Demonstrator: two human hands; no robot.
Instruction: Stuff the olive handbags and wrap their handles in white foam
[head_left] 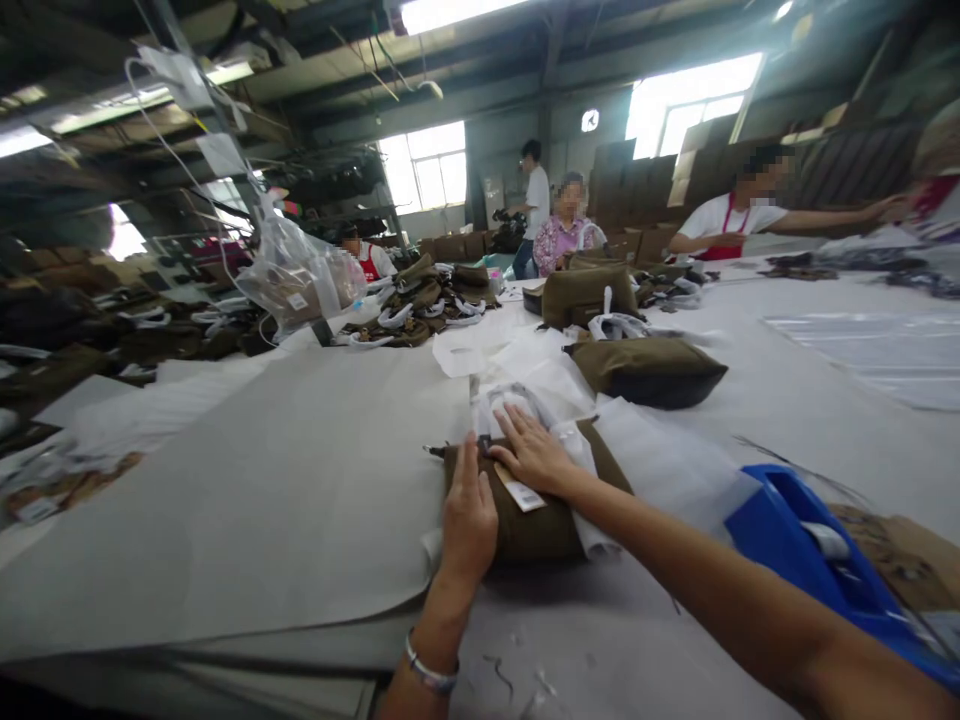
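Note:
An olive-brown fabric bag (536, 535) lies on the table in front of me, its handle wrapped in white tissue (517, 400). My left hand (469, 510) rests along the bag's left side, fingers stretched out and pointing away from me. Across its upper part lies my right hand (532, 452), palm down with the fingers spread toward the wrapped handle. Between the two hands a white and tan hang tag (520, 488) sits on the fabric. Thin white sheet (660, 470) spreads out to the right of the bag and shows from under it.
A blue tape dispenser (810, 550) stands at the right. Another olive bag (649, 372) lies beyond mine, with a pile of bags (424, 300) farther back. Large white paper (300, 480) covers the table at left. A plastic bag (296, 275) hangs by a post. Several people are across the table.

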